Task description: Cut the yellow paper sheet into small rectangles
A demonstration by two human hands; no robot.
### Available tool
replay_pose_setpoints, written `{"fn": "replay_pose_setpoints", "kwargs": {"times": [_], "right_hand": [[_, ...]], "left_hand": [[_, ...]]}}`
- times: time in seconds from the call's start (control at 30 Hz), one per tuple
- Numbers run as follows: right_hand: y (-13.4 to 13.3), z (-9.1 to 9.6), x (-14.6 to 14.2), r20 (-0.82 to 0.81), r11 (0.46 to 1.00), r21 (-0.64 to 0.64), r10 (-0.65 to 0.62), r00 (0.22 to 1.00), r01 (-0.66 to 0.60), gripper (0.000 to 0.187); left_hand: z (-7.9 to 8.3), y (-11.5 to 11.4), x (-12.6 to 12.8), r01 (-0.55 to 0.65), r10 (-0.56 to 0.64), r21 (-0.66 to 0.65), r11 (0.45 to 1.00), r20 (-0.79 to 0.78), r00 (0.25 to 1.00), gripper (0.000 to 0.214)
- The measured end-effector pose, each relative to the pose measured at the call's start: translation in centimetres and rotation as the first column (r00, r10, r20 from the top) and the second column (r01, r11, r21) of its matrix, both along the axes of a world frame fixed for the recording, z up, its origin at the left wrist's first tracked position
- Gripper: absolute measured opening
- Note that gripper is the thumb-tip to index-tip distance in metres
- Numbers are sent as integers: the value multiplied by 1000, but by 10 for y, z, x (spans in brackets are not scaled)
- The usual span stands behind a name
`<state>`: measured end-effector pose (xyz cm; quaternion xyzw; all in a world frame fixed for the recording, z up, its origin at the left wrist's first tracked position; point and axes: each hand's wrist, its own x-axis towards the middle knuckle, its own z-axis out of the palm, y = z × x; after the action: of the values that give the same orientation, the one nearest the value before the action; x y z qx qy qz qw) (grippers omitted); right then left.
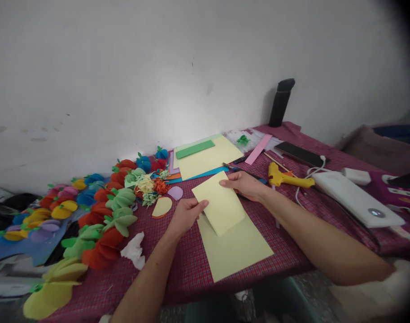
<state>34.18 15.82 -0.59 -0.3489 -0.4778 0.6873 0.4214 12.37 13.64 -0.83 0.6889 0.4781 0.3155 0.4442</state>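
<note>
"What is held over the red checked-cloth table [183, 271]?"
"A pale yellow four-sided paper [222, 207], long way pointed away. Its left edge is pinched by the left grip [185, 215], its far right corner by the right grip [246, 185]."

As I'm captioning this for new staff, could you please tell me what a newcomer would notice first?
Probably the colourful paper decorations crowding the picture's left side. Then the pale yellow paper held in the left hand and right hand near the centre, and the yellow glue gun lying to their right.
</note>
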Motion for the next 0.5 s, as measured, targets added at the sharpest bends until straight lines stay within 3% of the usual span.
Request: {"fn": "replay_pose_setpoints", "kwargs": {"times": [0.33, 0.5], "right_hand": [[-1, 0, -5, -20, 995, -10, -98, 995, 98, 23], [0, -2, -8, 3, 991, 15, -133, 991, 133, 24]], "left_hand": [[-5, 2, 3, -13, 19, -62, 998, 105, 994, 35], [-7, 0, 9, 19, -9, -122, 992, 82, 997, 34]]}}
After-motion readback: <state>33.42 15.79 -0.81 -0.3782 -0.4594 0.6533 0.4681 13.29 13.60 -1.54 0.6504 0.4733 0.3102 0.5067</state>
